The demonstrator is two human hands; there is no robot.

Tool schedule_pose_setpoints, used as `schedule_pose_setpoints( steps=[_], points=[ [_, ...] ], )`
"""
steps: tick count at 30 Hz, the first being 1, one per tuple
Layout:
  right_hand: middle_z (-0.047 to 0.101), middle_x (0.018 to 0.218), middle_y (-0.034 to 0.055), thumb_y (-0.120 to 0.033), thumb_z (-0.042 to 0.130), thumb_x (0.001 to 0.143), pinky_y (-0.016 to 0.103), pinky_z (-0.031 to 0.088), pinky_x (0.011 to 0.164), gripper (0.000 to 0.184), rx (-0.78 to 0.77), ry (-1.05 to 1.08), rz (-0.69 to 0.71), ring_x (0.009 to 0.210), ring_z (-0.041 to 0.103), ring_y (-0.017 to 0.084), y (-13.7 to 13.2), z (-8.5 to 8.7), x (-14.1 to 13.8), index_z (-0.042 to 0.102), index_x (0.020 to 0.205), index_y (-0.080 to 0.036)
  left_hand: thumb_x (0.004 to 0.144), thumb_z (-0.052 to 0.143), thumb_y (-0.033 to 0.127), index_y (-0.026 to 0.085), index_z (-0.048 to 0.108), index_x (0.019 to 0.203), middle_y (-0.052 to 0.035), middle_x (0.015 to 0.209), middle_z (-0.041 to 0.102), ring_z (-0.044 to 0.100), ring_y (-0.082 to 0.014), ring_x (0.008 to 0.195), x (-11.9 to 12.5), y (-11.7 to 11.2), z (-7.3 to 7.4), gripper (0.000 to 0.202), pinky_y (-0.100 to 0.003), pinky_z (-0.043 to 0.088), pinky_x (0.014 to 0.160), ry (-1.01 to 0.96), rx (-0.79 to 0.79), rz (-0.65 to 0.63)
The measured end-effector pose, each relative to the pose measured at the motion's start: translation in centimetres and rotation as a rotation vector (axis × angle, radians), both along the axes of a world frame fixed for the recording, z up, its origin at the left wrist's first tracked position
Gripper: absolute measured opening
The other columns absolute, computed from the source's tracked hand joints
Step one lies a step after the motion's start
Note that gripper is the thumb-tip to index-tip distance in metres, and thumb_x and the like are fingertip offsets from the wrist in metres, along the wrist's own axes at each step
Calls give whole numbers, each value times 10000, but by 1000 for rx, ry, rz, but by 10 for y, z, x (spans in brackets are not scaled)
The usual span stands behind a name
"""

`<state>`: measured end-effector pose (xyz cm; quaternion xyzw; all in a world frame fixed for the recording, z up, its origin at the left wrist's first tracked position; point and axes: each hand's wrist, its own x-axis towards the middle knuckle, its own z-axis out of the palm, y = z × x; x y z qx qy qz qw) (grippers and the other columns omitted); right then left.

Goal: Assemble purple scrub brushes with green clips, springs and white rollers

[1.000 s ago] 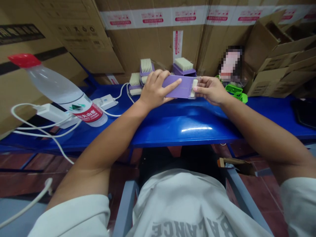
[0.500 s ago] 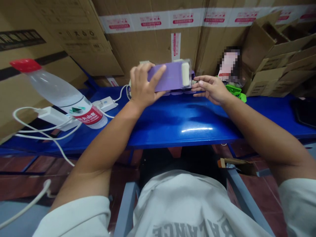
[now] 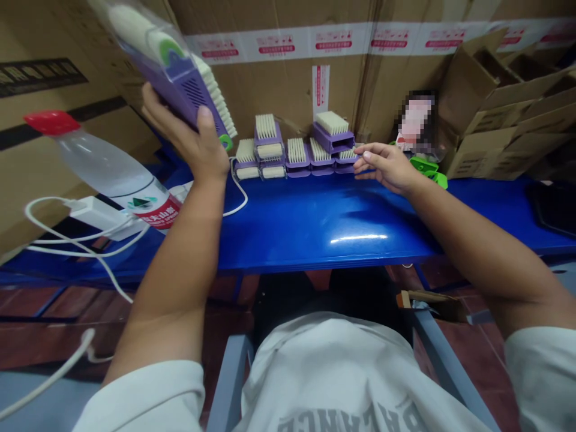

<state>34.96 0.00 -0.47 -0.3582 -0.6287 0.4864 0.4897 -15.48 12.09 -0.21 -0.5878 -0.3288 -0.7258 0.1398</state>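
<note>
Raised at the upper left, my left hand (image 3: pixel 193 141) grips a purple brush head (image 3: pixel 180 81) from below. White bristles line one side of it, and a white roller with a green end sits under a clear cover. My right hand (image 3: pixel 384 167) hovers by the right end of a row of similar brush heads, fingers spread and holding nothing. Several purple brush heads (image 3: pixel 297 161) stand along the back of the blue table (image 3: pixel 297 222), bristles up. One brush head (image 3: pixel 333 127) rests on top of others, and another stacked brush head (image 3: pixel 269 141) is on the left.
A water bottle (image 3: pixel 117 168) with a red cap leans at the left, near white cables and a white adapter (image 3: pixel 101 213). Tall cardboard boxes (image 3: pixel 270 78) stand behind the table. Open cartons (image 3: pixel 499 114) and green clips (image 3: pixel 429 171) are at the right.
My left hand has lifted the purple brush head up and left, tilting it, so the row behind now shows. My right hand has stayed almost in place.
</note>
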Motion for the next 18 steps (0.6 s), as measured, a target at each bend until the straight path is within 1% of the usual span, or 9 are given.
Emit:
schedule_pose_setpoints(
  steps=[2, 4, 6, 8, 10, 11, 13, 15, 18],
  points=[
    [829, 933, 21, -723, 1103, 703, 352, 748, 819, 704, -12, -12, 14, 895, 829, 195, 0, 0, 0, 788, 1115, -248, 788, 855, 858, 236, 261, 1591, -176, 1756, 387, 328, -394, 1739, -8, 13, -1, 1176, -519, 198, 1512, -50, -7, -28],
    [829, 931, 26, -733, 1104, 692, 356, 748, 804, 723, -22, -27, 24, 890, 832, 203, -1, 1, 0, 788, 1119, -242, 693, 921, 692, 222, 174, 1600, -204, 1793, 320, 406, -387, 1698, -7, 25, 1, 1266, -508, 279, 1497, -115, 14, -26],
    [829, 924, 28, -757, 1106, 661, 349, 747, 788, 765, -28, -32, 25, 878, 830, 202, -1, 1, -1, 789, 1120, -234, 638, 918, 566, 151, 109, 1662, -257, 1850, 222, 315, -413, 1777, -2, 33, 6, 1369, -516, 291, 1503, -197, 104, 23],
    [830, 914, 24, -777, 1109, 628, 341, 744, 774, 797, -31, -30, 24, 865, 826, 196, -1, 1, -1, 793, 1115, -232, 666, 884, 513, 151, 65, 1717, -233, 1904, 127, 154, -434, 1850, 3, 37, 11, 1381, -531, 258, 1514, -225, 161, 10],
    [831, 908, 19, -775, 1105, 641, 341, 744, 766, 774, -31, -34, 22, 856, 823, 194, -1, 2, 0, 793, 1104, -239, 637, 889, 496, 155, 55, 1727, -217, 1929, 37, 79, -442, 1869, 7, 38, 16, 1414, -520, 220, 1525, -204, 213, -18],
    [833, 906, 17, -765, 1100, 667, 343, 744, 764, 743, -30, -39, 19, 854, 823, 194, -2, 2, 0, 792, 1097, -243, 601, 907, 487, 159, 62, 1721, -213, 1931, 22, 57, -438, 1873, 8, 37, 18, 1442, -503, 204, 1532, -185, 232, -24],
    [835, 906, 15, -742, 1085, 725, 345, 746, 763, 678, -29, -49, 9, 853, 824, 193, -2, 2, 1, 790, 1085, -249, 535, 947, 476, 167, 75, 1713, -203, 1924, 65, 11, -420, 1878, 10, 34, 22, 1497, -470, 159, 1546, -156, 250, 1],
    [835, 906, 16, -735, 1077, 747, 343, 747, 760, 653, -31, -53, 3, 851, 822, 191, -2, 2, 1, 795, 1080, -250, 497, 972, 470, 161, 76, 1709, -195, 1912, 96, -76, -400, 1879, 13, 27, 24, 1539, -457, 67, 1560, -141, 250, 54],
    [834, 896, 17, -755, 1096, 689, 333, 744, 747, 703, -36, -47, 12, 840, 816, 189, -3, 2, 1, 806, 1074, -244, 451, 991, 410, 137, 87, 1685, -222, 1945, -59, -178, -392, 1871, 22, 14, 28, 1554, -430, -22, 1555, -88, 234, 65]
  ],
)
